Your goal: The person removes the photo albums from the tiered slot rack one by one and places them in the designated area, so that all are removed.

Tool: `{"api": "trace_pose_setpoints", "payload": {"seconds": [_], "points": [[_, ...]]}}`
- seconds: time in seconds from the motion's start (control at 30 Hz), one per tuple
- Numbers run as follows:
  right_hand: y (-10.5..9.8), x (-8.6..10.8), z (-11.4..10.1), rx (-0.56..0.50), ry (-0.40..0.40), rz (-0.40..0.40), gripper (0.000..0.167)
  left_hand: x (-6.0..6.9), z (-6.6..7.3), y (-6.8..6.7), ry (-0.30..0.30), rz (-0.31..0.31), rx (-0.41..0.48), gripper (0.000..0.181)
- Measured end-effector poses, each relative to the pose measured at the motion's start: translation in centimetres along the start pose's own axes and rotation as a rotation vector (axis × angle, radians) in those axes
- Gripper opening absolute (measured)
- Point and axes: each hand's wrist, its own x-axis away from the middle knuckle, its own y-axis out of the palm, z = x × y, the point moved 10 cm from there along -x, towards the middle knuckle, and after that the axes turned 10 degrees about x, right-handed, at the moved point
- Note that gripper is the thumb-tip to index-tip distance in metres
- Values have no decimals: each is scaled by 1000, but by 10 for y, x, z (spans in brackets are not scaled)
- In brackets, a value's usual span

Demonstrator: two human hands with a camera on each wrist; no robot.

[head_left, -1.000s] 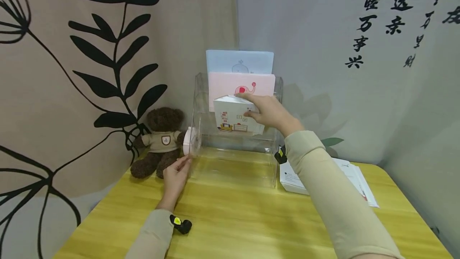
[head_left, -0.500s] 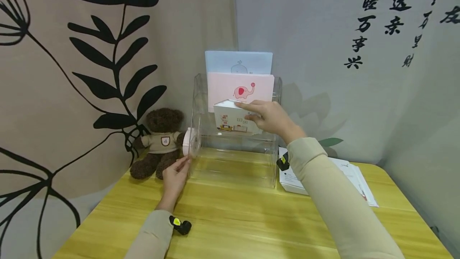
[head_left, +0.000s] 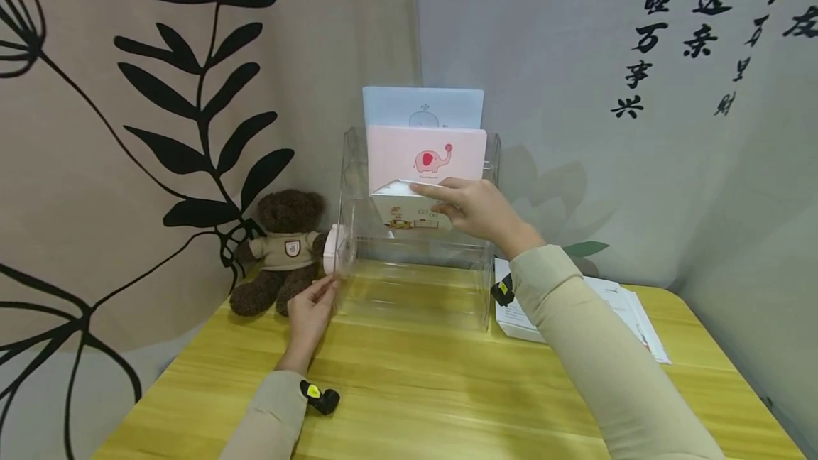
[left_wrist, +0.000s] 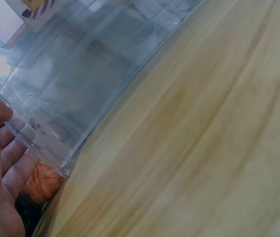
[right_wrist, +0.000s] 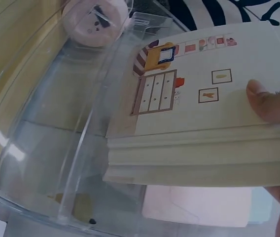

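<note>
White book stack: held in the right grip (head_left: 481, 211); on the white book stack (right_wrist: 228, 116), a sofa, a drawer chest and small framed pictures are printed; fine text cannot be read.
Wall script: the column 和睦万事兴 (head_left: 633, 59) is seen above and to the right of the right grip; its top character is cut by the frame edge.
Pink booklet: a red elephant is printed on the pink booklet (head_left: 393, 151), directly behind the held stack; its caption is too small to be read.
Blue booklet: a whale drawing is shown on the blue booklet (head_left: 383, 108), farther behind the right grip.
Clear rack: both booklets are held in upper tiers of the clear rack (head_left: 447, 253), which stands between the grips.
Right grip: closed on the stack, thumb laid on the cover, index finger extended along the top edge; the stack is tilted. Contact with the rack cannot be confirmed.
Left grip: the rack's side edge is pinched by the left grip (head_left: 311, 314).
Teddy bear: the teddy bear (head_left: 275, 286) is seated on the bench (head_left: 409, 382), just beyond the left grip; its shirt badge is illegible.
</note>
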Motion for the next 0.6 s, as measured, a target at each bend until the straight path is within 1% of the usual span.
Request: {"api": "trace_pose_setpoints", "payload": {"seconds": [0.13,0.2,0.3,0.37,0.6], "points": [[-6,-2,-4,7,-11,25,51,2,-3,-1,-7,0,-20,32],[-12,-2,-5,10,-13,53,51,1,-2,-1,5,1,-23,33],[-20,-3,-7,8,-14,93,50,0,2,-1,43,3,-19,32],[-24,-3,-8,8,-16,104,50,-1,4,-2,57,6,-20,32],[-34,-3,-14,-7,-32,159,48,-2,3,-2,50,-2,-3,32]]}}
